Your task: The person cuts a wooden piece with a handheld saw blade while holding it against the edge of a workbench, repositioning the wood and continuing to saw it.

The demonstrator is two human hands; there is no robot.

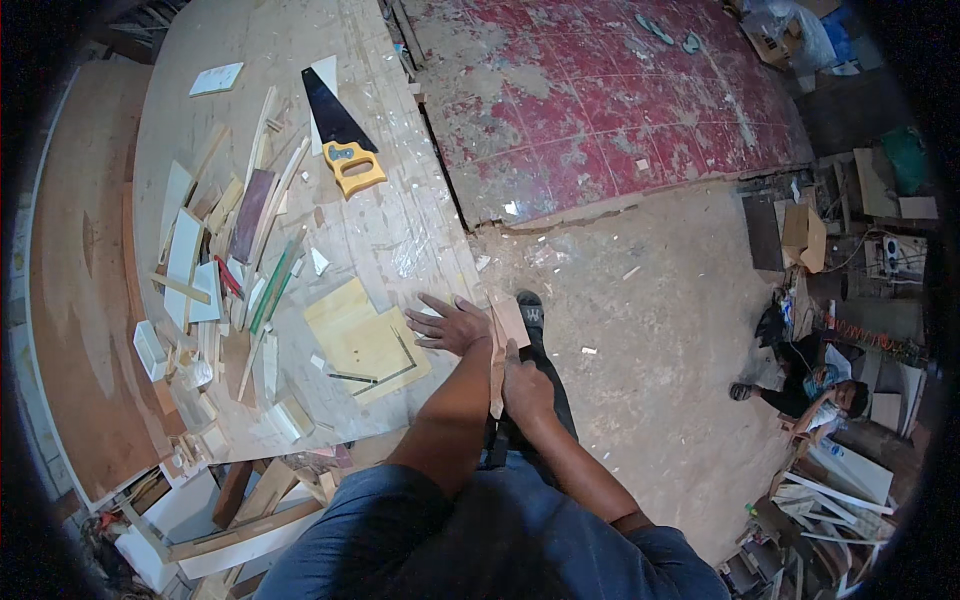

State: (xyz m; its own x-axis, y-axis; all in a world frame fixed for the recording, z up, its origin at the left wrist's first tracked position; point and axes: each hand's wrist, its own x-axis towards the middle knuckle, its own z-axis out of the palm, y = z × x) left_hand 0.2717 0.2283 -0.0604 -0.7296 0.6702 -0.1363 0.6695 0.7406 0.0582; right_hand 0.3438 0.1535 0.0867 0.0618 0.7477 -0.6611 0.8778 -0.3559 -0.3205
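My left hand (452, 326) rests at the table's right edge, fingers spread, its wrist beside a thin tan piece (511, 325) that looks like wood or veneer. That piece stands along the table edge, running from near my left wrist down toward my waist. My right hand (527, 388) is closed around its lower right part; the fingertips are hidden. Left of my left hand lie yellowish flat boards (350, 310) with dark L-shaped strips (405, 350) on them. Farther off on the table is a handsaw (345, 135) with a black blade and yellow handle.
Wood offcuts (185, 250) and a green strip (272, 285) crowd the table's left side. A large brown board (85, 270) borders it. To the right, a person (825, 390) sits near scrap piles (840, 500). A red tiled platform (600, 100) rises beyond the floor.
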